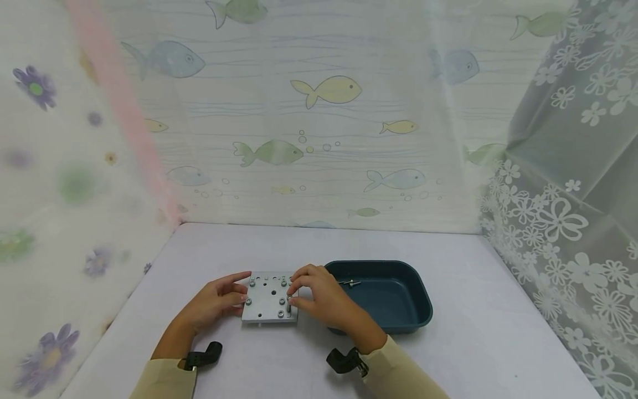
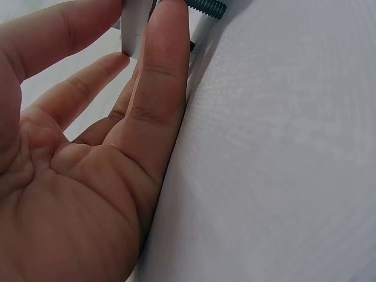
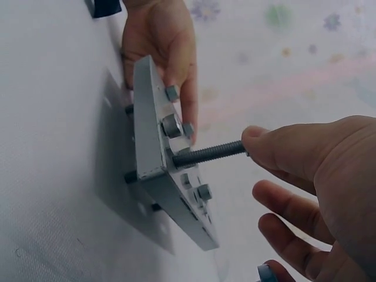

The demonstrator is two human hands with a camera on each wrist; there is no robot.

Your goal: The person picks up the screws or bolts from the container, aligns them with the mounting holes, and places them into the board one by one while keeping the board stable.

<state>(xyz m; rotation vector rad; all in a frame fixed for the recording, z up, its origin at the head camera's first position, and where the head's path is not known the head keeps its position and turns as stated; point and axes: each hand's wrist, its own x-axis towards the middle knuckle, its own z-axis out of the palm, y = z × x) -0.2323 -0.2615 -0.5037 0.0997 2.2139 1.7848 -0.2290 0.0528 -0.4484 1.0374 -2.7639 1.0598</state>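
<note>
A silver metal plate [image 1: 266,310] with holes lies near the middle of the table, several bolts seated in it. Their threaded ends [image 2: 208,7] stick out beneath it. My left hand [image 1: 216,302] grips the plate's left edge, fingers spread along its side. Over the plate's right side, my right hand [image 1: 321,293] pinches a long threaded bolt [image 3: 211,154] between thumb and fingertips. The bolt's far end meets the plate's top face close to a corner. Low in the right wrist view, a small metal piece [image 3: 267,273] shows by the lower fingers, mostly hidden.
Right of the plate stands a dark blue plastic tray [image 1: 422,316], partly behind my right hand. A few small bolts [image 1: 353,282] lie at its left side. The white table [image 1: 478,310] is bordered by patterned curtains [image 1: 324,138] at the back and sides.
</note>
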